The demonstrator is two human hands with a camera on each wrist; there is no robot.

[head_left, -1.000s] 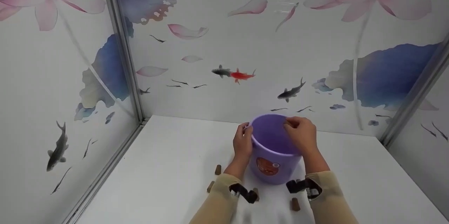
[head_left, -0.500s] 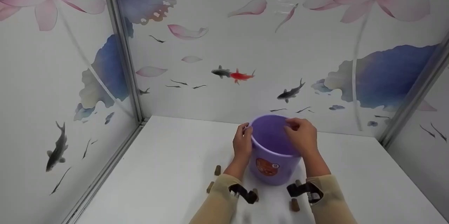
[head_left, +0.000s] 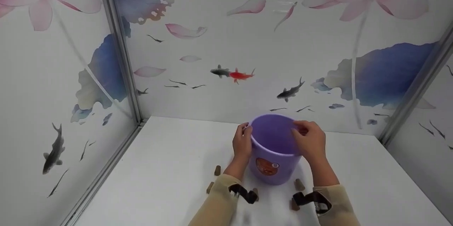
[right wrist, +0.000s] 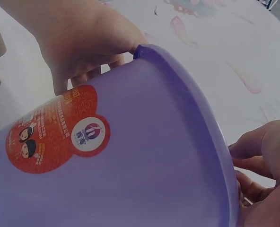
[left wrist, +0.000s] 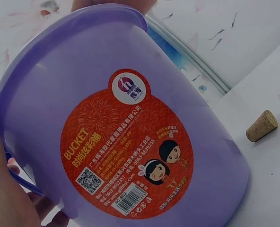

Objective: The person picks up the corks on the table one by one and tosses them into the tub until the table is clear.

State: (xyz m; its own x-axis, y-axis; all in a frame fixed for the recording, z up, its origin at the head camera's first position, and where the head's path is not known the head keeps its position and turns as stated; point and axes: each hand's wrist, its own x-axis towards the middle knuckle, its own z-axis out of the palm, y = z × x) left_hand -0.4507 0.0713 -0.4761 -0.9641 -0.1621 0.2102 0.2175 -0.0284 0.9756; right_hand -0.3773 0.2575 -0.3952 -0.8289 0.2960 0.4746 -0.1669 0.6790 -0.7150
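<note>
A purple bucket (head_left: 274, 169) with a red printed sticker (left wrist: 126, 146) stands on the white table. My left hand (head_left: 242, 142) grips its left rim, with the thumb along the outer wall and the other fingers partly hidden behind it. In the left wrist view a strip of blue handle (left wrist: 24, 182) shows beside those fingers. At the right rim is my right hand (head_left: 311, 139), its thumb and forefinger curled at the edge; the right wrist view shows its fingers (right wrist: 249, 146) against the rim.
Several brown tapered corks lie around the bucket, among them one cork (head_left: 217, 170) to the left and one cork (head_left: 299, 184) to the right front. White walls (head_left: 198, 105) printed with lotus and fish enclose the table (head_left: 170, 155) at the back and sides.
My right hand has shifted a little right along the bucket's rim, and its forearm has moved outward, showing more of a cork. The left hand keeps its grip. The view has turned slightly.
</note>
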